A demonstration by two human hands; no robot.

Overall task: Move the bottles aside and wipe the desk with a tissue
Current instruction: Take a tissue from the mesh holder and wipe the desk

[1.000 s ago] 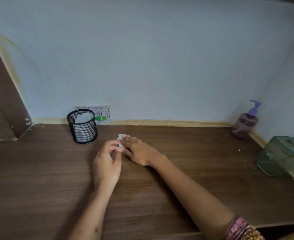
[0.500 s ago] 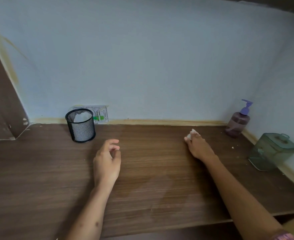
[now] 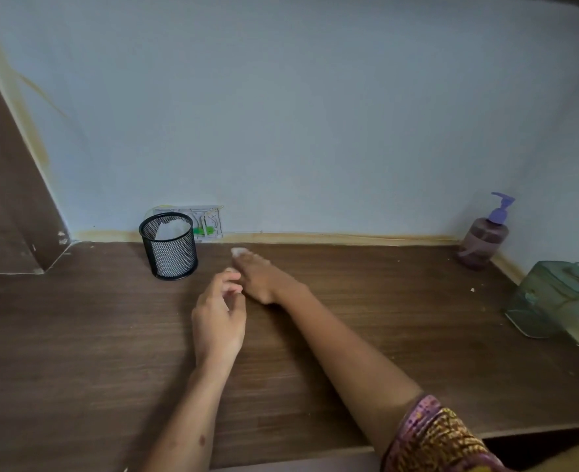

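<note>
My right hand (image 3: 264, 279) lies flat on the brown wooden desk (image 3: 383, 318), pressing a small white tissue (image 3: 237, 252) under its fingertips near the back wall. Just in front of it rests my left hand (image 3: 219, 313), fingers loosely curled and holding nothing. A purple pump bottle (image 3: 484, 238) stands in the far right corner. Near the right wall sits a green translucent lidded container (image 3: 553, 298).
A black mesh cup (image 3: 169, 247) with white paper inside stands at the back left, before a wall socket plate (image 3: 206, 222). A brown side panel (image 3: 5, 199) closes the left. Small white crumbs (image 3: 472, 289) lie near the container. The desk's front edge runs bottom right.
My right hand swept the tissue from the middle out toward the pump bottle, then back left to beside the mesh cup. The left hand has barely moved.
</note>
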